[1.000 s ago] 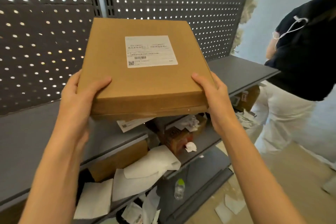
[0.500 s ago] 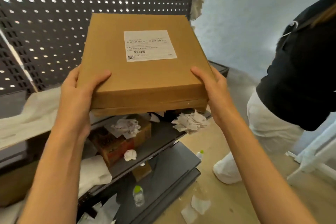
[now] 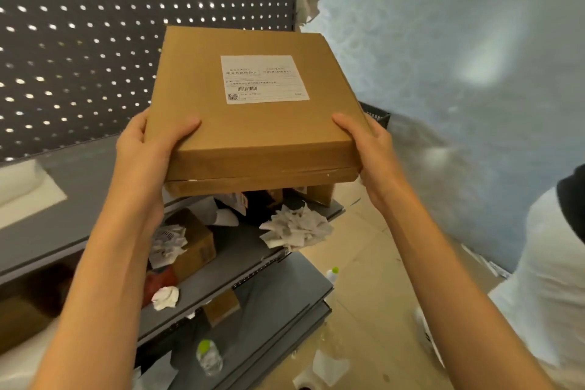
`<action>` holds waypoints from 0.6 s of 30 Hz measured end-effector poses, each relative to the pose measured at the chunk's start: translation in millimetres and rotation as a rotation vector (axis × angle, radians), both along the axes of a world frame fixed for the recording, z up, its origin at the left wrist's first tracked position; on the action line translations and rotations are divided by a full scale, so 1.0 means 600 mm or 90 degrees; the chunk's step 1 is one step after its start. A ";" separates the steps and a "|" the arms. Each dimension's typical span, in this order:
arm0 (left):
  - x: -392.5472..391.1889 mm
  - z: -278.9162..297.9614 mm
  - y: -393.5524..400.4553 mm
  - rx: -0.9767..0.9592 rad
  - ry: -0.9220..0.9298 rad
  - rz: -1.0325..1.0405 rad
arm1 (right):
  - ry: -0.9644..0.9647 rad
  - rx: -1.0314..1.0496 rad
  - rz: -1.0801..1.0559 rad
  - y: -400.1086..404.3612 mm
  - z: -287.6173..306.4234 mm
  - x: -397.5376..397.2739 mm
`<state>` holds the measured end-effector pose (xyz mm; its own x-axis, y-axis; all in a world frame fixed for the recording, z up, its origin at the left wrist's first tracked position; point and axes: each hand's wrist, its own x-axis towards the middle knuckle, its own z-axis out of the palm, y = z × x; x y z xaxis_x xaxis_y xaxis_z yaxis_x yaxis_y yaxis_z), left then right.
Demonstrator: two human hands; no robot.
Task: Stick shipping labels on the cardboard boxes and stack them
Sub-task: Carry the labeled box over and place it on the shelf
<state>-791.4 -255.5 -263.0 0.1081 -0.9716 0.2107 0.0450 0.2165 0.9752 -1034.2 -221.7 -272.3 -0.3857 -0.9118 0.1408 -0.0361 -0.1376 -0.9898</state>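
A dark perforated metal back panel (image 3: 142,25) fills the upper left of the frame, light showing through its holes, and a pale blue-white wall (image 3: 443,57) takes up the upper right. Grey shelves step down from the left edge toward the lower centre. The top shelf (image 3: 72,199) carries a white sheet (image 3: 25,187) at the far left. The middle shelf (image 3: 240,250) holds a small cardboard carton (image 3: 196,244) with a crumpled label on it, a red item beside that, a wad of torn white backing paper (image 3: 297,228) at its right end and a smaller paper ball (image 3: 165,297) near its front edge. Lower down lie a plastic bottle with a green cap (image 3: 207,356) and another small brown box (image 3: 221,305). The beige floor (image 3: 373,310) in the lower centre is littered with paper scraps. A second person in white trousers (image 3: 544,294) stands at the right edge.

In the centre of the frame, held in the air above the shelves, is a flat cardboard box (image 3: 253,133) with a white shipping label (image 3: 264,78) stuck on its top face, right of middle. The left hand (image 3: 148,161) grips the box's near left corner, thumb lying flat across the top and the other fingers hidden underneath. The right hand (image 3: 373,152) grips the near right corner the same way, thumb on top.
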 end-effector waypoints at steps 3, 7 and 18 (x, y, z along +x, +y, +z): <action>-0.041 -0.005 -0.039 -0.005 0.001 0.013 | 0.010 -0.009 0.012 -0.046 -0.008 -0.045; -0.090 -0.007 -0.089 0.004 0.013 0.037 | 0.023 0.000 0.026 -0.111 -0.003 -0.092; -0.187 -0.013 -0.182 0.024 0.028 0.109 | 0.039 0.022 0.111 -0.255 -0.009 -0.197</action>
<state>-903.8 -364.9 -270.9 0.2816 -0.9450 0.1663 0.0538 0.1886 0.9806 -1152.4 -374.8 -277.6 -0.2139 -0.9686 0.1269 -0.0743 -0.1134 -0.9908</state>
